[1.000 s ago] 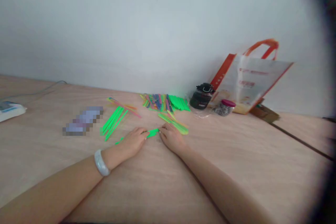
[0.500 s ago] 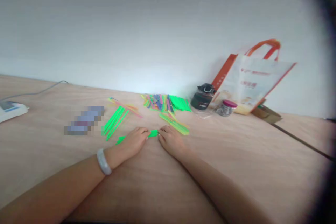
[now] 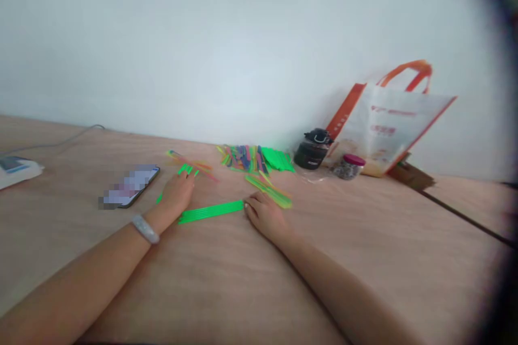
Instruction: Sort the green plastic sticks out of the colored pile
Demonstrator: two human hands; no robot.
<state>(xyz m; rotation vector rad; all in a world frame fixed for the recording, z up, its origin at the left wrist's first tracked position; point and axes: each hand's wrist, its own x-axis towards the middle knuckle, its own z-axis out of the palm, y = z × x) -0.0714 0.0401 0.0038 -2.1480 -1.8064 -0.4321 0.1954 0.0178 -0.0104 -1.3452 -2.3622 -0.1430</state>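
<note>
Several bright green thin strips (image 3: 214,211) lie side by side as a flat band on the table. My right hand (image 3: 265,213) has its fingers closed on the band's right end. Beyond the band's left end, my left hand (image 3: 178,192) rests over a looser bunch of green strips (image 3: 185,168), covering most of them. Its fingers reach forward with nothing visibly gripped, and a pale bangle (image 3: 145,229) circles that wrist. Just behind my right hand lie yellow-green strips (image 3: 269,192).
Against the wall are a pile of multicoloured strips (image 3: 243,157), green strips (image 3: 279,159), a dark bottle (image 3: 311,151), a pink-lidded jar (image 3: 350,167) and a carrier bag (image 3: 396,124). A phone (image 3: 131,186) and a white device (image 3: 18,171) lie on the left.
My left hand has left the green band and moved left and away from me onto the loose green strips. The band's middle is now uncovered. My right hand stays at its end.
</note>
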